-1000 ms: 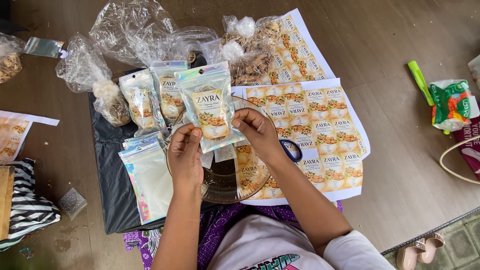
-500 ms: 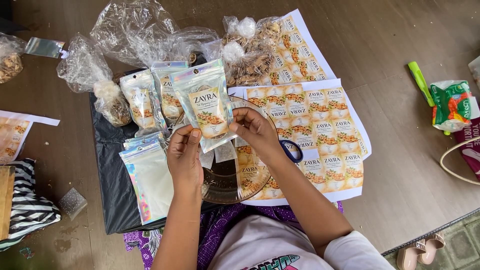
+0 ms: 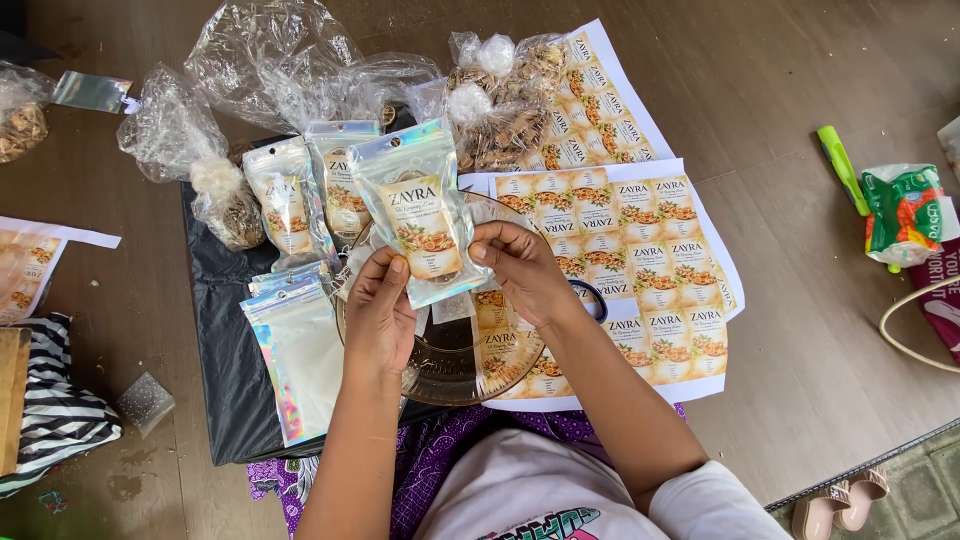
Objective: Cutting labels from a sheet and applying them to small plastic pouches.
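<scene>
Both hands held a labelled foil pouch [image 3: 420, 205] upright above a round glass plate [image 3: 450, 365]; the left hand [image 3: 380, 315] had its fingers clamped on the lower left edge; the right hand [image 3: 520, 265] pinched the lower right edge; sheets of labels [image 3: 650, 250] lay just beside the plate.

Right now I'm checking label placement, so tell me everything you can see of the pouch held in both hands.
The pouch is a small clear plastic bag with shiny iridescent edges and a zip strip on top. A cream label picturing nuts sits on its front. It is filled, tilted slightly, held above the glass plate, pinched at its lower edge by the left hand and right hand.
</scene>
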